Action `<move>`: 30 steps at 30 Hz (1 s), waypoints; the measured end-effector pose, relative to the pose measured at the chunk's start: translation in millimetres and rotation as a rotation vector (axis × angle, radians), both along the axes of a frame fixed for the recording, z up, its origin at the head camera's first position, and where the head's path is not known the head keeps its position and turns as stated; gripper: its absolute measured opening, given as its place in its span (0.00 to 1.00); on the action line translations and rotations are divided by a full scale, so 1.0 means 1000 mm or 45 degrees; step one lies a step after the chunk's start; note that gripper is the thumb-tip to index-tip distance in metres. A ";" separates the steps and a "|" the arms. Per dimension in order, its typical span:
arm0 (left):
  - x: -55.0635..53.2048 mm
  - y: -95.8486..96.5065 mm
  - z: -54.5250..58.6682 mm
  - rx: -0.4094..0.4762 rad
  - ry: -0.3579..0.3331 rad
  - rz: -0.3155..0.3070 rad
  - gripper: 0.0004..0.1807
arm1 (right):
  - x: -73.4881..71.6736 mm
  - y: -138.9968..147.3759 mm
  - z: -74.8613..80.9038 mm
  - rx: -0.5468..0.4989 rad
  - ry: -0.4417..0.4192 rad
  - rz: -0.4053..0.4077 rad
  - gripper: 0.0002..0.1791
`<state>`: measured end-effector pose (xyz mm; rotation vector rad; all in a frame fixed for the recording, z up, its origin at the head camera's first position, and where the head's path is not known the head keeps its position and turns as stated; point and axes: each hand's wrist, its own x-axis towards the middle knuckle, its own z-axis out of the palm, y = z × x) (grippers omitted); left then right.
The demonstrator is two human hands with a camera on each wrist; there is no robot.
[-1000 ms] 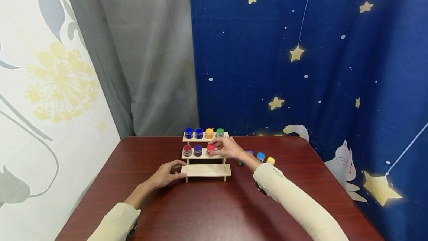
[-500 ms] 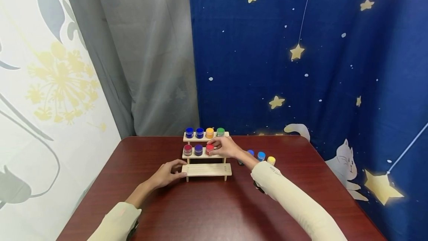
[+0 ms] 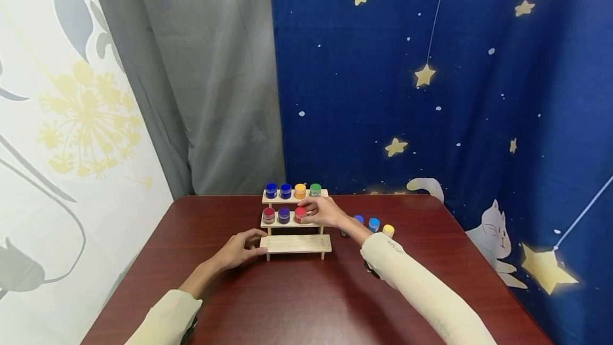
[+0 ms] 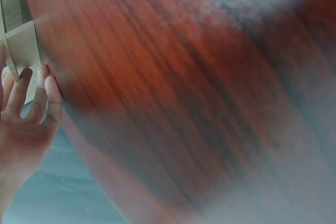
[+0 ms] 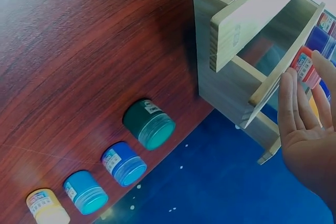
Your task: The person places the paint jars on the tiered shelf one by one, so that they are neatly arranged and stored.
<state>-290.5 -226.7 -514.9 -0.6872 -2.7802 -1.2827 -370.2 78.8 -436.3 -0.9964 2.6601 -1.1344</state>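
A three-tier wooden display stand [image 3: 295, 244] sits on the dark red table. My left hand [image 3: 237, 249] grips the left end of its lowest step, thumb at the front and fingers toward the back. In the left wrist view several fingers [image 4: 38, 98] lie against the stand's side. On the middle step, my right hand [image 3: 326, 212] pinches a paint jar with a red lid [image 3: 300, 214]. To its left stand a purple-lidded jar [image 3: 284, 215] and a dark red-lidded jar [image 3: 268, 215]. The right wrist view shows the red jar [image 5: 305, 66] between thumb and fingers.
The top step carries two blue jars [image 3: 278, 191], an orange jar [image 3: 300, 191] and a green jar [image 3: 315, 189]. Right of the stand, a dark green jar [image 5: 149, 124], a blue jar [image 5: 123, 163], a light blue jar [image 3: 373, 224] and a yellow jar [image 3: 388, 231] stand on the table.
My right hand has shifted the red jar slightly left along the middle step, closer to the purple one. The left hand stays on the stand.
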 end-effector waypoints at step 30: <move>-0.001 0.001 0.001 -0.029 0.035 0.024 0.20 | 0.008 0.104 -0.016 -0.132 -0.024 -0.132 0.23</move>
